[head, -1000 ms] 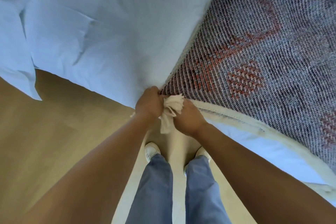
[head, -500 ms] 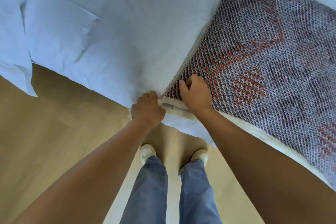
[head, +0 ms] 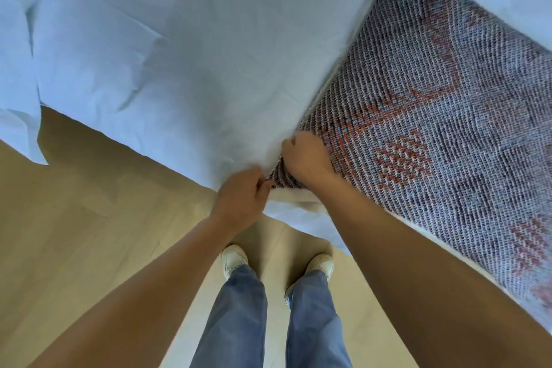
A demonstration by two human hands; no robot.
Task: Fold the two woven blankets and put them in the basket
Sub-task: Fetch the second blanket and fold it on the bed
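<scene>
A woven blanket (head: 448, 116), grey-blue with red-orange patterns and a cream underside, lies spread on the right part of the bed. Its near corner hangs at the bed's edge. My left hand (head: 242, 197) pinches that corner's tip between thumb and fingers. Just beyond it, my right hand (head: 307, 158) is curled on the blanket's left edge and grips the weave. A strip of the cream underside (head: 292, 197) shows between my hands. I see only this one blanket, and no basket is in view.
The bed is covered by a pale blue sheet (head: 179, 54) that fills the upper left, with a hanging fold at the far left. Below is light wooden floor (head: 74, 233). My legs and white shoes (head: 236, 257) stand close to the bed's edge.
My right hand slid up from the corner along the blanket's left edge. The cream corner that stuck up between my hands now lies down, and my left hand still holds the corner.
</scene>
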